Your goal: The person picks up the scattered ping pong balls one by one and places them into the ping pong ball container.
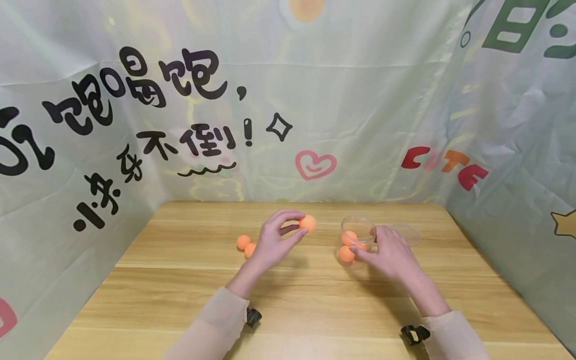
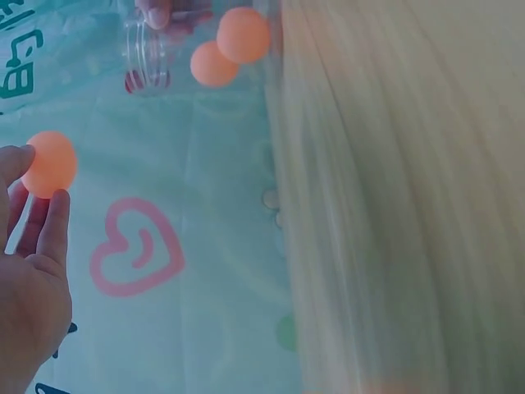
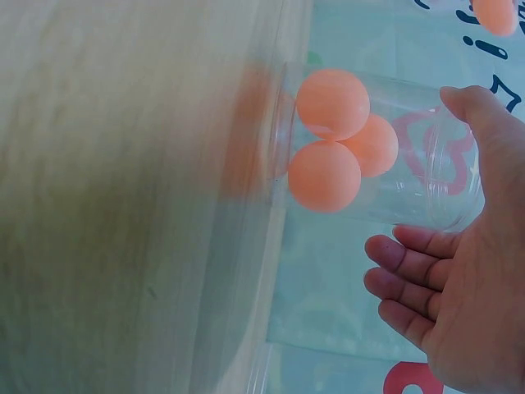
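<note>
Between thumb and fingertips, my left hand (image 1: 275, 240) pinches an orange ping-pong ball (image 1: 308, 223), held up over the table to the left of a clear jar. That jar (image 3: 414, 148) stands upright with its mouth uncovered and three orange balls (image 3: 332, 103) inside. My right hand (image 1: 393, 252) grips the jar near its rim from the right, thumb on the near side; its other fingers show relaxed in the right wrist view. In the left wrist view, the pinched ball (image 2: 51, 164) appears apart from the jar.
Two more orange balls (image 1: 243, 242) lie on the wooden table (image 1: 189, 280), left of my left hand and partly behind it. A clear round lid (image 1: 408, 233) lies behind my right hand. Printed fabric (image 1: 360, 110) hangs around the table's back and sides.
</note>
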`<state>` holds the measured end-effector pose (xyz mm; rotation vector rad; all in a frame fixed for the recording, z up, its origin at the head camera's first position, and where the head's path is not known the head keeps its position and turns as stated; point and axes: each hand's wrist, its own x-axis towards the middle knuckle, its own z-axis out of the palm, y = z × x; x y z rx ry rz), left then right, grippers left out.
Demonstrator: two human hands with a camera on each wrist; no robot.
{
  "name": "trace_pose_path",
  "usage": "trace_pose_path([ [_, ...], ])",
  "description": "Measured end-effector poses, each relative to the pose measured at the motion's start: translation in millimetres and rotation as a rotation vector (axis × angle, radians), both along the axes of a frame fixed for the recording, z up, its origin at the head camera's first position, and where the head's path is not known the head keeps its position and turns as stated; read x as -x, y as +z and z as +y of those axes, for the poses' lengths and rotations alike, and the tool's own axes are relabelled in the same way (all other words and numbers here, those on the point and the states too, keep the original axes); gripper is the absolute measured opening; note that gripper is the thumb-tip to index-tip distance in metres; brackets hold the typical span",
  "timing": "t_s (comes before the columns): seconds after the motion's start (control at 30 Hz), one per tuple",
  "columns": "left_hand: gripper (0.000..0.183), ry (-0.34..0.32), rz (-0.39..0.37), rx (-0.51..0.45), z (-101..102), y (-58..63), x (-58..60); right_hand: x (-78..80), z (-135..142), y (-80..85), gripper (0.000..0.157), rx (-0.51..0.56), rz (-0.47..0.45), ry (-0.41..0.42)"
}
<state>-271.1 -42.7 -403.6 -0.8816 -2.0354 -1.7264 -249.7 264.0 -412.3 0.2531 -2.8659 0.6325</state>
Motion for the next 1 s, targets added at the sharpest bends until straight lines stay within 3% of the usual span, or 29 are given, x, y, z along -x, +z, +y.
trace_pose_path([
  [0.27, 0.033, -0.027, 0.002, -0.047, 23, 5.2, 3.3, 0.4, 0, -0.3, 0.085, 0.002, 0.015, -0.01],
  [0.63, 0.033, -0.073, 0.038, -0.112, 55, 2.8, 11.1, -0.4, 0, 0.1, 0.089, 0.011, 0.001, -0.012],
  [1.0, 0.033, -0.089, 0.011, -0.155, 78, 1.7, 20.6, 1.8, -1, -1.3, 0.078, 0.009, 0.024, -0.004],
])
